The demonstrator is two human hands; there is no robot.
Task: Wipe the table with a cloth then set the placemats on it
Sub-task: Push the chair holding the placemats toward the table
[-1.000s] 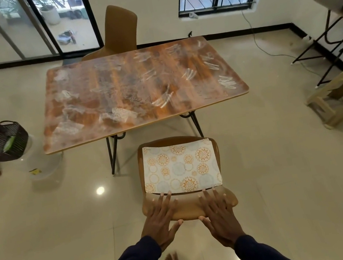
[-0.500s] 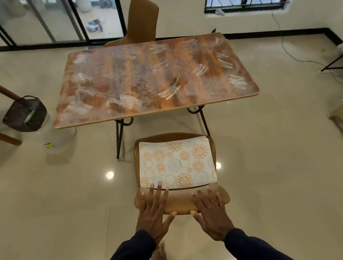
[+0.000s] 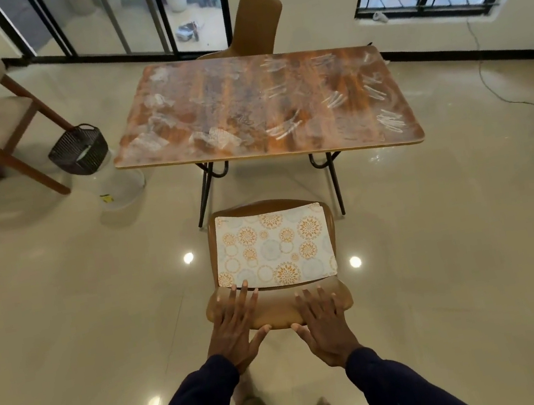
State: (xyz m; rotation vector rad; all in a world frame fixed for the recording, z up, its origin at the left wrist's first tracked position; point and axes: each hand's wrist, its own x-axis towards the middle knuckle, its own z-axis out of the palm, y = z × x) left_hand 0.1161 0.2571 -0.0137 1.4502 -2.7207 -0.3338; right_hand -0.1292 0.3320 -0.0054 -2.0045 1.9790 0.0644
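Here the placemat (image 3: 273, 249) lies flat on the seat of the near chair (image 3: 276, 310), which stands just short of the surface (image 3: 260, 108) — a wooden top streaked with white smears. The left hand (image 3: 235, 327) rests spread on the chair's near edge, fingers straight, its fingertips reaching the placemat's near left corner. The right hand (image 3: 322, 320) lies flat beside it — fingers apart, gripping nothing, just short of the placemat.

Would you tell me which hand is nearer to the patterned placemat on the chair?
Left. The left hand reaches the near-left edge of the placemat with its fingertips. The right hand lies flat on the chair, its fingertips just short of that edge.
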